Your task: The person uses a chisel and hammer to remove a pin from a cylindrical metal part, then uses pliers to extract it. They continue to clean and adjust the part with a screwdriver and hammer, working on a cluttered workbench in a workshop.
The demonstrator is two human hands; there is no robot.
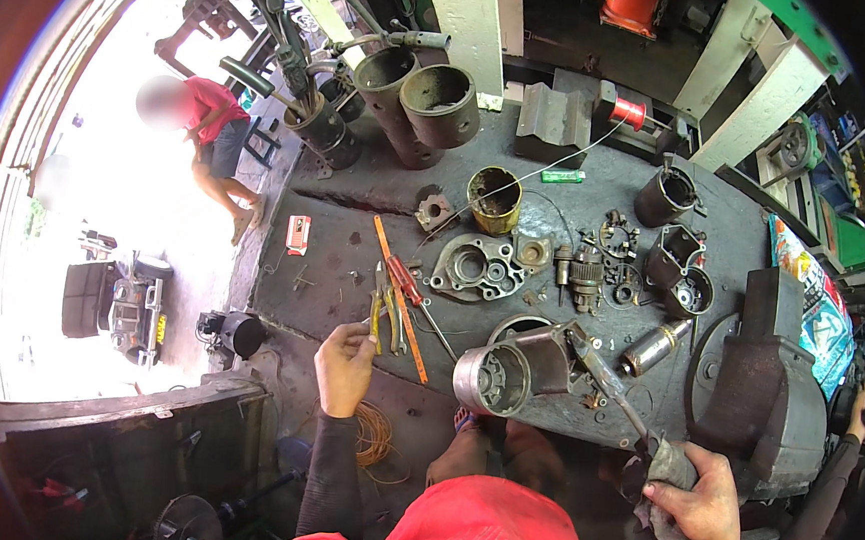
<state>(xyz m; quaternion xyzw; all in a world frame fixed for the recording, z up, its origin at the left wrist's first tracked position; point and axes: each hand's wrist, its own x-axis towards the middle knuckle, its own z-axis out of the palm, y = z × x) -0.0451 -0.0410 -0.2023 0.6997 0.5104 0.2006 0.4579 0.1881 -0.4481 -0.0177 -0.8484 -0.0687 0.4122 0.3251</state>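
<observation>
My left hand [343,366] is closed in a pinch beside the yellow handles of the pliers [376,316]. What lies between its fingertips, if anything, is too small to make out. At the lower right, my right hand [705,500] grips a dirty grey rag [672,477]. The rag is bunched around the near end of a metal rod [624,404], whose thicker far end reaches over a grey cast housing [547,356]. A round metal cylinder [492,379] sits at that housing's near left. A red-handled screwdriver [408,283] and an orange strip [400,298] lie next to the pliers.
On the dark bench [340,233] stand tall metal cylinders [440,108], a yellowish can [494,201], a flat casting [483,267] and several gear parts [586,278]. A wire runs from a red spool [629,113]. A bulky machine [769,404] stands right; a person [217,120] is outside left.
</observation>
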